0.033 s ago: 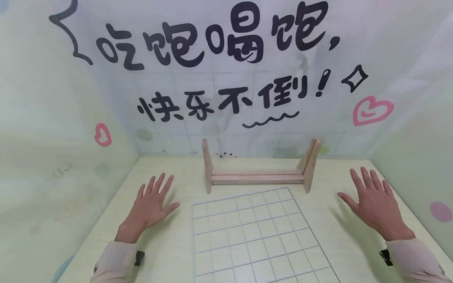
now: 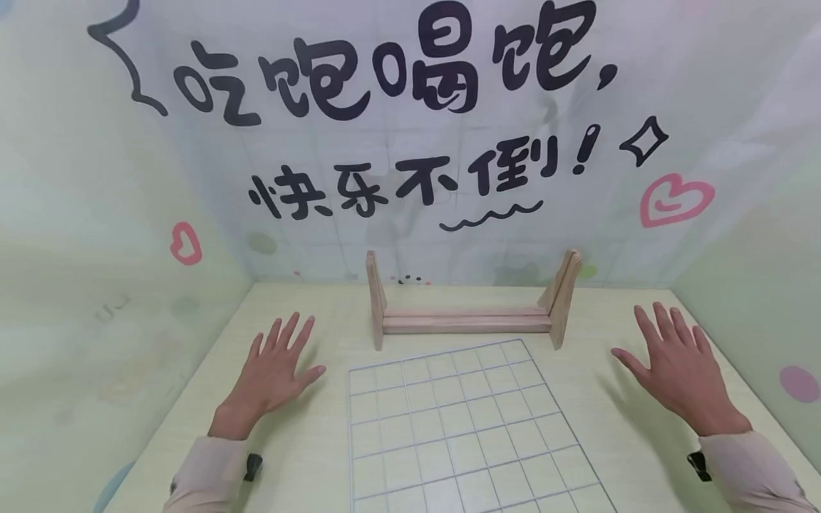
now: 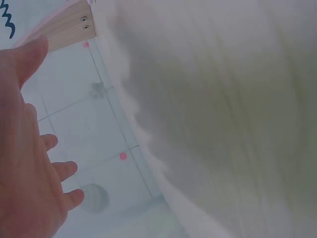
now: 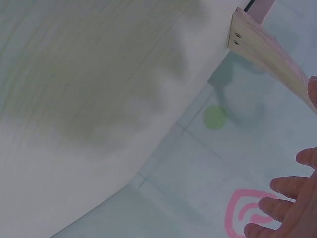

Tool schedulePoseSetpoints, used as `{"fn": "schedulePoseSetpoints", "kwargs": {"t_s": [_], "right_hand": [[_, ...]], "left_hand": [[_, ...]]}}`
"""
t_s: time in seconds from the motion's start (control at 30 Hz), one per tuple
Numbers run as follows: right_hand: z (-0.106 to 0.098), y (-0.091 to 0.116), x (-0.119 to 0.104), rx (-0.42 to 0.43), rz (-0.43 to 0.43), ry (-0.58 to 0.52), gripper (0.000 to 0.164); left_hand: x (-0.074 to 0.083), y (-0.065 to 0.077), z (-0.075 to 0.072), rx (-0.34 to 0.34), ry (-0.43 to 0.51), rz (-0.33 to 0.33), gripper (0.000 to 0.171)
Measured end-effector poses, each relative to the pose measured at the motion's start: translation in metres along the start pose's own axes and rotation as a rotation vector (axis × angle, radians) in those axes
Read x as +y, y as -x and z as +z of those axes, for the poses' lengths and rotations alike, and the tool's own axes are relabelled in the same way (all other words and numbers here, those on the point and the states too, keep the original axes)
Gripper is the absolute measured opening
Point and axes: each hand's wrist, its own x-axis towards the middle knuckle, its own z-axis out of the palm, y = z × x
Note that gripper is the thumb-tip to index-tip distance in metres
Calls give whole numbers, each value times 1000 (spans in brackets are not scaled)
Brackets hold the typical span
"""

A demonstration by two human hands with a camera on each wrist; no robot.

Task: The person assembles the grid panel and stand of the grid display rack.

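My left hand (image 2: 272, 377) hovers over the left part of the table, palm down, fingers spread and holding nothing. On the far right, my right hand (image 2: 683, 374) is held the same way, its thumb pointing inward. Between the two hands a white wire grid panel (image 2: 449, 413) lies flat, its near end cut off by the frame. Behind it stands a wooden rack (image 2: 465, 326) with two upright end pieces joined by rails. One end piece (image 3: 69, 29) shows in the left wrist view, with two screws; the other end piece (image 4: 267, 54) shows in the right wrist view.
A pale wood-grain table (image 2: 314, 456) carries everything. Printed fabric walls enclose it: a back wall (image 2: 410, 242) with large black lettering, a left wall (image 2: 128, 306) and a right wall (image 2: 763, 285). A small black clip (image 2: 253, 467) sits by the left cuff, another black clip (image 2: 699, 466) by the right.
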Motion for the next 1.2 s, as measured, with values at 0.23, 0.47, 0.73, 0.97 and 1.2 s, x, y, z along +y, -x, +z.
{"fn": "schedulePoseSetpoints", "kwargs": {"t_s": [0.23,0.47,0.73,0.97,1.2], "right_hand": [[-1,-7,-1,-10,1,-23,81],[-3,-13,-5,-15,0,-39,80],[-5,-15,-12,-108,65,-131,77],[0,-6,-19,-288,117,-202,78],[7,6,-33,-425,114,-341,73]], "left_hand": [[1,-2,3,-14,8,-3,83],[6,1,-6,-28,18,-23,85],[15,0,-24,-40,66,-49,82],[25,10,-29,-137,185,-144,79],[50,17,-34,-350,229,-257,74]]}}
